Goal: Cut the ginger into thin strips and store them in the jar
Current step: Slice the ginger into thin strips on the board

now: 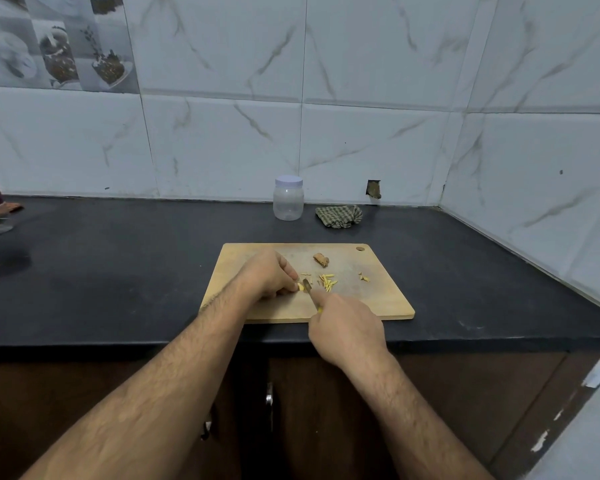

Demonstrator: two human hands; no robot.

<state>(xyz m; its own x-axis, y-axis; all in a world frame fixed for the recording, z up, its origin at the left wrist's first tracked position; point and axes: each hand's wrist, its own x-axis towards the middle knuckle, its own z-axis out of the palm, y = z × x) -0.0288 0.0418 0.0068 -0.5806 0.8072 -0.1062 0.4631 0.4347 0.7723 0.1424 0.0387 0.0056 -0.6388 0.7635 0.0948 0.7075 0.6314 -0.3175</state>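
On the wooden cutting board (pixel 378 299), which lies flat near the front edge of the black worktop (pixel 118 271), the left hand (pixel 269 275) rests knuckles-up with its fingers (pixel 289 267) curled down and pinching a small yellow piece of ginger (pixel 300 287) against the wood. Just beside it, the right hand (pixel 347 329) grips a small knife (pixel 308 288), its fingers wrapped round the handle so that only a speck of yellow shows at the grip, and the short blade angles forward with its tip touching the held piece. A loose scatter of thin cut strips (pixel 327 281) lies to the right of the blade, a few more bits (pixel 363 277) lie further right, and an unpeeled brown ginger chunk (pixel 321 259) sits near the board's far edge. Well behind the board, by the marble-patterned tiled wall (pixel 378 140), stands a clear plastic jar (pixel 288 200) with its pale lid on, upright. A crumpled checked cloth (pixel 339 216) lies just right of the jar.
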